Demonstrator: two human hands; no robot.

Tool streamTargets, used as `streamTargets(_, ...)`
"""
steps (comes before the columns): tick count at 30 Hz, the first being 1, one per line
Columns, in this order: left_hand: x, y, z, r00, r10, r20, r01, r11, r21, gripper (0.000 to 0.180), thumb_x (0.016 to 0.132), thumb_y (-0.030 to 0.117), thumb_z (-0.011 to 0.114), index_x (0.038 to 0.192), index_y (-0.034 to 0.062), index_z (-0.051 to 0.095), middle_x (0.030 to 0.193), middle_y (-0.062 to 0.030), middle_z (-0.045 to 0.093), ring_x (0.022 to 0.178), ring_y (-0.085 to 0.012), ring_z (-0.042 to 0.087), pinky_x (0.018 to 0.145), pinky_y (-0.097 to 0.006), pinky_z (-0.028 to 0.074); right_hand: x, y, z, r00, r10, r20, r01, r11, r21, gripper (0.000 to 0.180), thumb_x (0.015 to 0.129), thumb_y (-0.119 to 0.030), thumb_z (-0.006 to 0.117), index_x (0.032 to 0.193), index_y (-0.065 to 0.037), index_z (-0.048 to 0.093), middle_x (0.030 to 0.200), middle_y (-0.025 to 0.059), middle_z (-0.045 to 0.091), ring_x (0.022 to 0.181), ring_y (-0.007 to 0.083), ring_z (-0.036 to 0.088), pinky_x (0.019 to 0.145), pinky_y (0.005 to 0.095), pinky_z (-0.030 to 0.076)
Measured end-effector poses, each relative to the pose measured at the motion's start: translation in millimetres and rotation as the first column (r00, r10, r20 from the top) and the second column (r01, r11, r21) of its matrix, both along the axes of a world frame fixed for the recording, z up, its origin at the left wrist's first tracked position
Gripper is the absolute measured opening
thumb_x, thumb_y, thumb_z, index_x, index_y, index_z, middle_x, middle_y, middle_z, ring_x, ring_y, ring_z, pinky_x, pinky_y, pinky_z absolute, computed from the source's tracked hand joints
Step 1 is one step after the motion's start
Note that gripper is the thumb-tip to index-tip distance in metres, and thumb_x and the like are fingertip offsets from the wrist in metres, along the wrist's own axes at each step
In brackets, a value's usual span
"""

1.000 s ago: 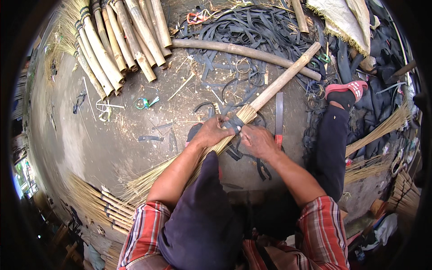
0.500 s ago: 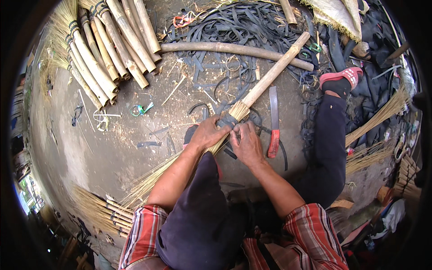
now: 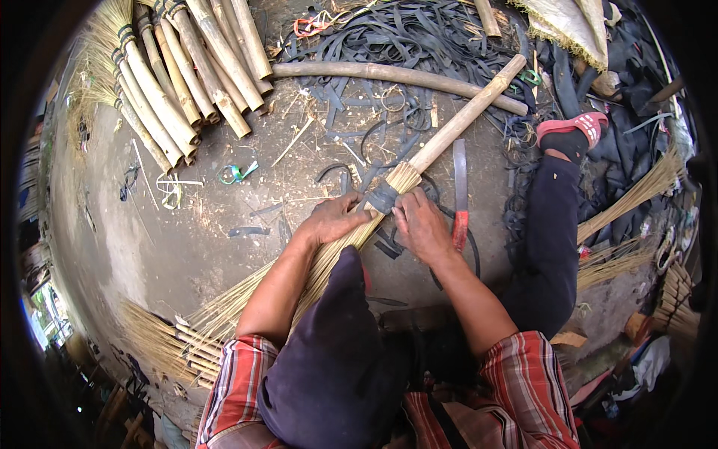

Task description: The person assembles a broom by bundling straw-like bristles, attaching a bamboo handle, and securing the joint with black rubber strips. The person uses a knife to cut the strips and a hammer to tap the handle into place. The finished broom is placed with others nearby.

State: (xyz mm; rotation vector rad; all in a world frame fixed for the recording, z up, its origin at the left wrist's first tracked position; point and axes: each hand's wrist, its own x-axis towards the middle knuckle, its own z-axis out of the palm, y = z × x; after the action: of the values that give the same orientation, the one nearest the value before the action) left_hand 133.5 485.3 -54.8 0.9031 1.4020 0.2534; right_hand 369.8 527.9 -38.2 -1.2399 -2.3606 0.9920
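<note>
A straw broom with a bamboo handle (image 3: 467, 112) lies slantwise before me, its bristles (image 3: 258, 288) running down to the lower left. Around the straw's bound end goes a black rubber strip (image 3: 383, 197). My left hand (image 3: 334, 219) is closed over the straw just below that wrap, thumb along the top. On the other side, my right hand (image 3: 423, 227) has its fingers curled and pinched against the strip's edge. A knife (image 3: 461, 179) with a red handle lies on the ground beside my right hand, which is close to its handle.
Finished brooms (image 3: 168, 82) are stacked at the far left, more brooms (image 3: 196, 352) at the lower left. A curved bamboo pole (image 3: 359, 71) lies under the broom handle's far end. Beyond it is a heap of black rubber strips (image 3: 396, 37). Loose straw (image 3: 628, 194) lies at right.
My left hand has slid off the rubber wrap down onto the straw, so more of the wrap shows. My right hand has shifted slightly right, nearer the knife handle.
</note>
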Motion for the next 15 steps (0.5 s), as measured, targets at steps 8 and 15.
streamTargets(8, 9.4, -5.5, 32.2, 0.977, -0.114, -0.182, 0.136, 0.984, 0.117, 0.085, 0.08, 0.049, 0.084, 0.143, -0.0005, 0.055, 0.122, -0.0294, 0.07, 0.117, -0.0422, 0.068, 0.101, -0.045, 0.052, -11.0, 6.2, 31.7, 0.999, 0.0, -0.043, -0.001, 1.0, -0.032, 0.037, 0.092, -0.015, 0.072, 0.126, -0.009, 0.06, 0.11, 0.0177, 0.058, 0.1, 0.0394, 0.065, 0.085, 0.0515, 0.052)
streamTargets(15, 16.8, -4.0, 41.5, 0.91, -0.192, -0.368, 0.25, 0.961, 0.118, 0.073, 0.08, 0.042, 0.083, 0.129, -0.0047, 0.057, 0.106, -0.0329, 0.071, 0.102, -0.0474, 0.071, 0.089, -0.053, 0.056, -26.5, 28.6, 38.5, 0.937, 0.331, 0.113, -0.339, 0.939, 0.06, 0.023, 0.088, -0.018, 0.073, 0.111, -0.014, 0.072, 0.108, 0.0109, 0.059, 0.106, 0.0293, 0.061, 0.09, 0.0445, 0.046)
